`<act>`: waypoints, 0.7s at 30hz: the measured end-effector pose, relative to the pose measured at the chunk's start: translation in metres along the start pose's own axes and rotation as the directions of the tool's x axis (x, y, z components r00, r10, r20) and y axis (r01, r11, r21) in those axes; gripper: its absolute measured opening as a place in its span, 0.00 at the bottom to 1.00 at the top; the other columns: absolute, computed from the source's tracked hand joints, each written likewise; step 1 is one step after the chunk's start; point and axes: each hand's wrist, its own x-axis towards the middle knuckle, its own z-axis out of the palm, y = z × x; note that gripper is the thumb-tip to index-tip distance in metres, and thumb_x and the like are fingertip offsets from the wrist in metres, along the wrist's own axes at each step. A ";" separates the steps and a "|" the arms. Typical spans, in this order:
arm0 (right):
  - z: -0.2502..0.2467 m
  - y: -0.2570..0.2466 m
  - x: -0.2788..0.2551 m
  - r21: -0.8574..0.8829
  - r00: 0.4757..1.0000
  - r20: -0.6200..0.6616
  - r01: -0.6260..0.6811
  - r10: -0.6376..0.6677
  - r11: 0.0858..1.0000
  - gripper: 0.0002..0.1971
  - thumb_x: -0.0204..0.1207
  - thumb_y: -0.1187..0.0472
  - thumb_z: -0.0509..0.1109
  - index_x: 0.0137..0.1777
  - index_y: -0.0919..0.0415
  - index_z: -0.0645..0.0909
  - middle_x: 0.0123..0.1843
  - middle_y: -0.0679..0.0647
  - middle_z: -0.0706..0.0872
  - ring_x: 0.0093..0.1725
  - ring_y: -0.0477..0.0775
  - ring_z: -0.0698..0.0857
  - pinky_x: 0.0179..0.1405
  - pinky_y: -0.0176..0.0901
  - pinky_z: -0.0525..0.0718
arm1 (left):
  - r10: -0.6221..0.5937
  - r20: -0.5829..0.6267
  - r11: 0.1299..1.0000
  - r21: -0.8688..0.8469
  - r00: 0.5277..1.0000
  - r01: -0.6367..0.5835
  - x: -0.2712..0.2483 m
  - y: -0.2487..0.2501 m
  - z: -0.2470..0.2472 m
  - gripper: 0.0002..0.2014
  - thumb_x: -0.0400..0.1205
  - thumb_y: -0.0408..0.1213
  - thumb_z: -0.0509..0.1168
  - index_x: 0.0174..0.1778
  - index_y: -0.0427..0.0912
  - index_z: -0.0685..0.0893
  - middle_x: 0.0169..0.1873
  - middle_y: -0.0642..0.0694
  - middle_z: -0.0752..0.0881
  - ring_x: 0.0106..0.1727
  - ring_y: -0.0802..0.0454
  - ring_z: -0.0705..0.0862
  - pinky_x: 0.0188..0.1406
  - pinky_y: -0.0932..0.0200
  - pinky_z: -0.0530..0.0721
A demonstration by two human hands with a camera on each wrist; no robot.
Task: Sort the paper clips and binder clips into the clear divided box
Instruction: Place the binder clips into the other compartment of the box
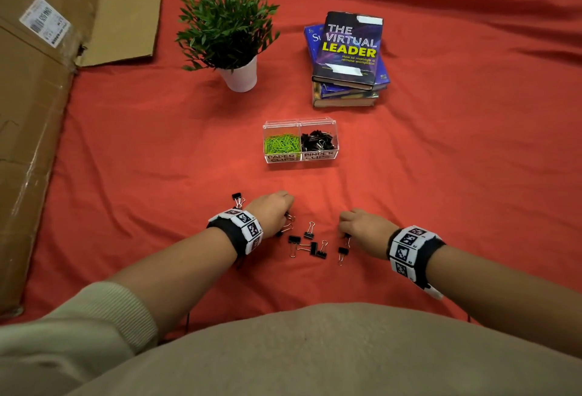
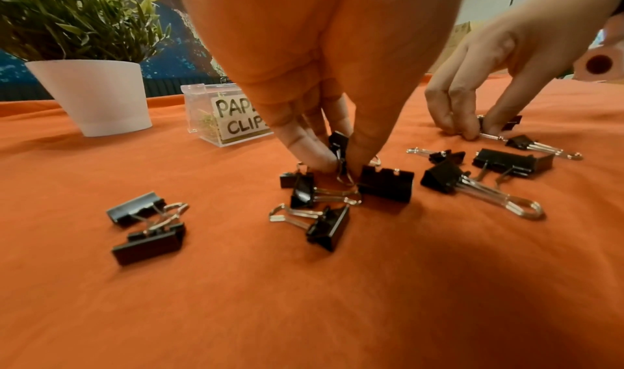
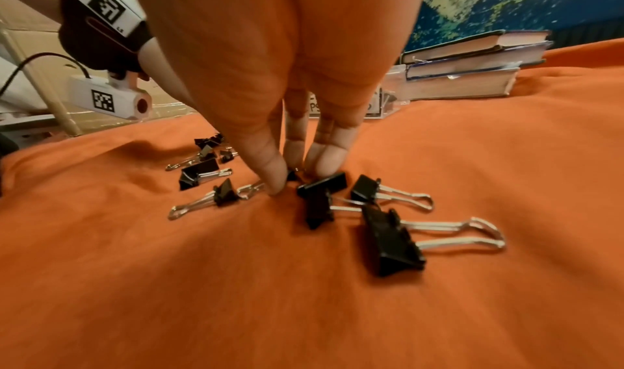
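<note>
The clear divided box (image 1: pixel 300 158) stands on the red cloth, with green paper clips (image 1: pixel 281 142) in its left compartment and black binder clips (image 1: pixel 317 141) in its right. Several loose black binder clips (image 1: pixel 310 243) lie between my hands. My left hand (image 2: pixel 339 166) reaches down and pinches one binder clip (image 2: pixel 338 142) by its wire handles, the clip standing on end. My right hand (image 3: pixel 293 180) pinches a small binder clip (image 3: pixel 293 175) against the cloth; its fingers hide most of it. In the head view both hands (image 1: pixel 277 206) (image 1: pixel 352 222) are knuckles up.
Two more binder clips (image 1: pixel 237 200) lie just left of my left wrist. A potted plant (image 1: pixel 233 36) and a stack of books (image 1: pixel 346 58) stand beyond the box. A large cardboard box (image 1: pixel 37 112) runs along the left edge.
</note>
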 end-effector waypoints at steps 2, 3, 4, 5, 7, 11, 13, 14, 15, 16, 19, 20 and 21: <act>0.000 0.003 0.000 0.050 1.000 -0.005 -0.016 0.016 0.999 0.14 0.76 0.70 0.58 0.58 0.60 0.79 0.59 0.54 0.78 0.59 0.57 0.76 0.55 0.48 0.77 | -0.005 -0.006 1.000 -0.027 1.000 0.005 0.001 -0.001 -0.001 0.09 0.76 0.31 0.62 0.51 0.41 0.77 0.55 0.43 0.80 0.54 0.41 0.82 0.52 0.48 0.81; 0.000 0.005 0.000 0.081 0.999 -0.023 -0.022 0.024 0.996 0.14 0.74 0.70 0.59 0.56 0.61 0.79 0.58 0.55 0.78 0.58 0.58 0.77 0.56 0.49 0.77 | -0.016 -0.011 0.998 -0.067 1.000 0.015 0.003 -0.001 -0.001 0.09 0.75 0.31 0.63 0.51 0.42 0.78 0.55 0.43 0.80 0.55 0.41 0.82 0.53 0.49 0.81; 0.000 0.006 0.000 0.117 0.998 -0.053 -0.029 0.036 0.993 0.13 0.72 0.71 0.61 0.54 0.63 0.79 0.56 0.57 0.79 0.56 0.60 0.78 0.54 0.51 0.78 | -0.029 -0.025 0.992 -0.121 0.999 0.026 0.004 0.000 -0.002 0.08 0.75 0.32 0.64 0.50 0.42 0.78 0.54 0.43 0.81 0.55 0.41 0.82 0.53 0.51 0.81; 0.000 0.007 0.001 0.153 0.995 -0.088 -0.033 0.047 0.988 0.11 0.70 0.71 0.61 0.51 0.66 0.79 0.54 0.60 0.79 0.54 0.63 0.79 0.52 0.53 0.78 | -0.042 -0.044 0.984 -0.174 0.998 0.034 0.006 0.001 -0.004 0.08 0.76 0.32 0.65 0.50 0.42 0.79 0.54 0.43 0.81 0.55 0.42 0.82 0.53 0.55 0.79; 0.000 0.010 0.003 0.205 0.985 -0.145 -0.057 0.088 0.977 0.08 0.69 0.70 0.62 0.47 0.68 0.78 0.51 0.62 0.78 0.50 0.64 0.80 0.48 0.53 0.78 | -0.076 -0.093 0.962 -0.270 0.993 0.048 0.011 0.005 -0.012 0.08 0.77 0.32 0.67 0.50 0.43 0.80 0.54 0.44 0.83 0.55 0.45 0.82 0.51 0.59 0.76; -0.001 0.019 0.008 0.182 0.963 -0.216 -0.124 0.163 0.975 0.06 0.70 0.67 0.65 0.46 0.65 0.79 0.50 0.61 0.82 0.52 0.63 0.78 0.53 0.50 0.75 | -0.121 -0.207 0.927 -0.374 0.971 0.035 0.033 0.015 -0.038 0.07 0.77 0.34 0.68 0.49 0.48 0.80 0.55 0.47 0.83 0.56 0.49 0.82 0.59 0.54 0.81; -0.002 0.022 0.010 0.221 0.957 -0.224 -0.135 0.185 0.966 0.07 0.67 0.68 0.66 0.45 0.64 0.80 0.48 0.60 0.83 0.50 0.64 0.79 0.53 0.52 0.76 | -0.132 -0.251 0.923 -0.385 0.959 0.027 0.048 0.018 -0.056 0.07 0.78 0.34 0.67 0.51 0.47 0.81 0.56 0.46 0.82 0.58 0.48 0.81 0.62 0.54 0.80; -0.003 0.023 0.011 0.268 0.955 -0.223 -0.136 0.198 0.954 0.07 0.66 0.69 0.67 0.44 0.64 0.80 0.47 0.60 0.84 0.49 0.64 0.80 0.52 0.51 0.77 | -0.137 -0.282 0.924 -0.382 0.950 0.020 0.056 0.020 -0.064 0.07 0.78 0.34 0.67 0.51 0.46 0.81 0.57 0.44 0.82 0.58 0.47 0.81 0.62 0.54 0.79; -0.005 0.023 0.012 0.327 0.949 -0.230 -0.133 0.216 0.935 0.07 0.66 0.70 0.67 0.44 0.64 0.80 0.45 0.59 0.84 0.48 0.62 0.81 0.50 0.50 0.78 | -0.149 -0.311 0.925 -0.379 0.939 0.021 0.063 0.021 -0.071 0.08 0.78 0.34 0.67 0.52 0.44 0.82 0.57 0.43 0.81 0.59 0.46 0.81 0.62 0.55 0.78; -0.009 0.023 0.014 0.394 0.938 -0.237 -0.144 0.251 0.908 0.07 0.67 0.70 0.68 0.45 0.64 0.81 0.44 0.58 0.85 0.46 0.60 0.82 0.48 0.48 0.78 | -0.167 -0.335 0.925 -0.379 0.927 0.029 0.070 0.022 -0.078 0.08 0.79 0.33 0.67 0.53 0.43 0.82 0.57 0.42 0.81 0.59 0.45 0.80 0.61 0.56 0.77; -0.031 0.025 0.026 0.635 0.849 -0.299 -0.164 0.436 0.755 0.04 0.70 0.67 0.71 0.43 0.60 0.83 0.37 0.50 0.84 0.37 0.51 0.82 0.40 0.40 0.79 | -0.208 -0.360 0.929 -0.362 0.909 0.069 0.088 0.022 -0.092 0.08 0.79 0.32 0.66 0.54 0.41 0.81 0.58 0.42 0.80 0.59 0.45 0.79 0.57 0.56 0.75; -0.042 0.026 0.032 0.696 0.813 -0.322 -0.144 0.485 0.703 0.04 0.70 0.67 0.72 0.43 0.58 0.83 0.36 0.50 0.84 0.36 0.49 0.81 0.40 0.41 0.79 | -0.203 -0.356 0.937 -0.342 0.912 0.075 0.092 0.022 -0.094 0.08 0.79 0.31 0.66 0.54 0.40 0.81 0.57 0.41 0.81 0.58 0.44 0.80 0.57 0.55 0.76; -0.052 0.028 0.040 0.730 0.781 -0.349 -0.119 0.517 0.673 0.04 0.70 0.66 0.73 0.42 0.58 0.84 0.35 0.51 0.84 0.35 0.49 0.80 0.40 0.42 0.79 | -0.191 -0.348 0.947 -0.313 0.918 0.079 0.096 0.021 -0.096 0.09 0.79 0.30 0.66 0.54 0.40 0.80 0.57 0.40 0.81 0.58 0.43 0.80 0.57 0.54 0.76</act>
